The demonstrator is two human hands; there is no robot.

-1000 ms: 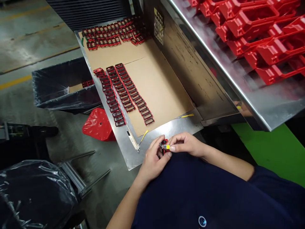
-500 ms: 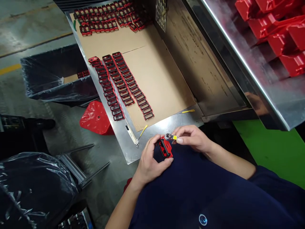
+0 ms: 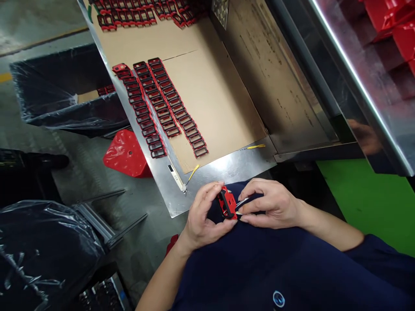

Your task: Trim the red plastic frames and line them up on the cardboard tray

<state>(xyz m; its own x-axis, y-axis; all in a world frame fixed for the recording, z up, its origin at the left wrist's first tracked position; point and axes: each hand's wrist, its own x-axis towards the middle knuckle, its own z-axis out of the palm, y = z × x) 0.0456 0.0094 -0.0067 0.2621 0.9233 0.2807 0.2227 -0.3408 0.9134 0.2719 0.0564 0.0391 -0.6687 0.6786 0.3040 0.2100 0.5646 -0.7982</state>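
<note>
My left hand [image 3: 205,216] grips a small red-and-black plastic frame [image 3: 228,203] by its ends, thumb low and fingers at the top. It is tilted above my lap. My right hand [image 3: 270,205] is closed just to the right, its fingertips close against the frame's red side. Between those fingers shows a thin silvery tool [image 3: 241,201]; most of it is hidden, and its exact kind is unclear. Beyond my hands, rows of similar red-and-black frames [image 3: 177,108] lie on a cardboard sheet [image 3: 214,95].
On the metal table edge [image 3: 227,170] lie a white pen-like tool [image 3: 176,177], a yellow-handled tool [image 3: 193,173] and another yellow-handled one [image 3: 256,147]. A red stool [image 3: 126,153] and a plastic-lined bin [image 3: 68,95] stand left. Red parts [image 3: 389,21] sit on the upper-right metal shelf.
My right hand has moved down and turned, bringing its fingertips to the frame's lower right; the tool's yellow part no longer shows. The left hand keeps its hold. The view has shifted slightly.
</note>
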